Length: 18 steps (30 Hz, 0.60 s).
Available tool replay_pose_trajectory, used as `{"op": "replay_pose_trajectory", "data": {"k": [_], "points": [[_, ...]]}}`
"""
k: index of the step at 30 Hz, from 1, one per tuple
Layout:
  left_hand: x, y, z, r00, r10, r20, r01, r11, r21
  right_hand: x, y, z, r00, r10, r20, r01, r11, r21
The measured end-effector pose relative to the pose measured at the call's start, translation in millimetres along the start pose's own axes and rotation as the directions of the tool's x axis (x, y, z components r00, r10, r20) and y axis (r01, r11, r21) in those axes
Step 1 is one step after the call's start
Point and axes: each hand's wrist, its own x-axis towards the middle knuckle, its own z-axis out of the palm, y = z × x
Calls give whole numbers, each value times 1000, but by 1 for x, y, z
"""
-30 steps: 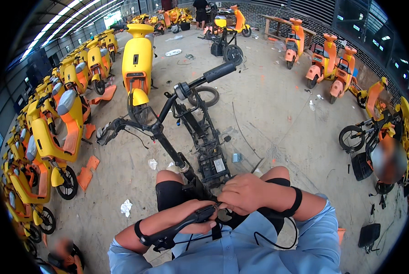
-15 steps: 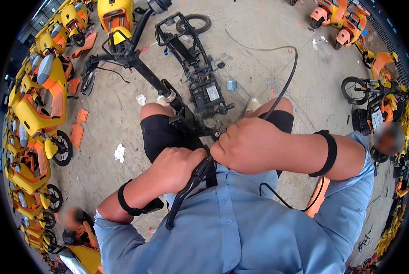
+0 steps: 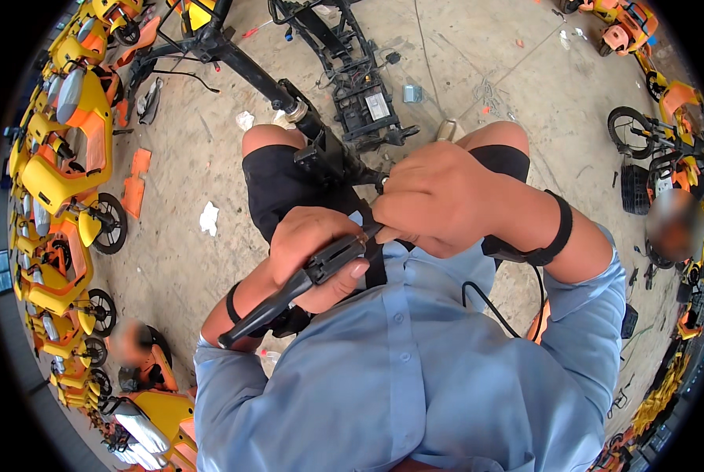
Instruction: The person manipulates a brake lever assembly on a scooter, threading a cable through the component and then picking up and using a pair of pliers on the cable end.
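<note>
My left hand [image 3: 308,248] grips a black brake lever [image 3: 289,287], its blade slanting down to the left and its slotted clamp end tilted up. Against that end my right hand [image 3: 438,197] is closed, fingertips pressed together. What it pinches is hidden behind the fingers; a dark tip shows beside the thumb. A black cable [image 3: 489,315] loops below the right forearm. Just beyond both hands, a black front fork and stem [image 3: 246,67] leans between my knees, its lower end close to the right knuckles.
On the concrete floor ahead lies a stripped black scooter frame [image 3: 367,94]. A small blue-grey box [image 3: 412,94] and white scraps [image 3: 209,219] lie around it. Rows of yellow scooters [image 3: 69,169] line the left side; more vehicles and a person [image 3: 674,224] are at the right. Another person [image 3: 132,346] is lower left.
The lever has turned in my left hand, so its clamp end now faces up. The cable that arched up from my right hand no longer shows there. My view has shifted slightly.
</note>
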Motion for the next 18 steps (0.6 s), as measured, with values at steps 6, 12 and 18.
{"op": "replay_pose_trajectory", "data": {"k": [6, 12, 18], "points": [[-2, -2, 13, 996, -84, -31, 81, 994, -77, -17, 0, 29, 976, 98, -192, -51, 971, 235], [-2, 0, 15, 977, -212, -1, 209, 966, -150, -31, -14, 63, 905, 272, -326, -120, 900, 418], [-9, -16, -1, 973, -185, 138, 188, 982, -12, -29, 1, 21, 990, 140, 8, -141, 987, 82]]}}
